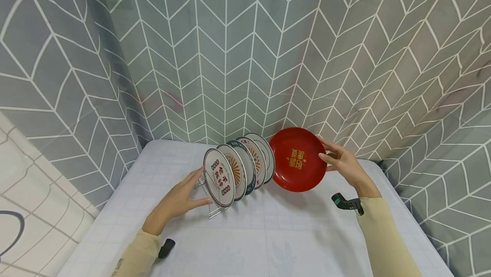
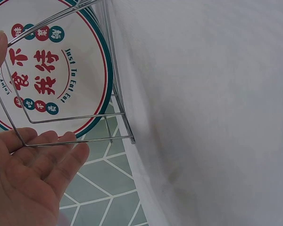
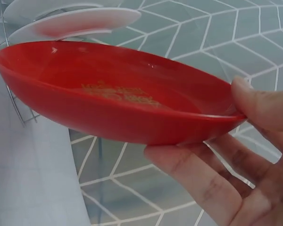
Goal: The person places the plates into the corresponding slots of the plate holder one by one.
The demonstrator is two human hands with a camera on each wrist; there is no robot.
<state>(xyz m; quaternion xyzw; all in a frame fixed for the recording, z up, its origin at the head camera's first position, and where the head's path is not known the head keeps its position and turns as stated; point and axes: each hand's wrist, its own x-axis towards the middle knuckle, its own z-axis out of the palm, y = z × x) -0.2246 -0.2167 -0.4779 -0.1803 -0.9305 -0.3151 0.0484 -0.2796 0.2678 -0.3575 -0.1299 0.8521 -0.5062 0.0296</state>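
Note:
My right hand [image 1: 347, 168] holds a round red plate [image 1: 293, 155] by its right rim. The thumb is on the inner face and the fingers are underneath, as the right wrist view shows. The plate is tilted, with gold characters in its middle. Just left of it, a wire dish rack [image 1: 216, 212] holds several white patterned plates [image 1: 219, 177] standing on edge. My left hand [image 1: 178, 200] grips the left end of the rack between thumb and fingers. In the left wrist view the fingertips [image 2: 78, 153] lie along the wire beside the front plate.
A white cloth [image 1: 276, 243] covers the table under the rack. Grey curtains [image 1: 230, 55] with white zigzag lines hang close behind and at both sides. White tiles [image 1: 34, 200] show at the far left.

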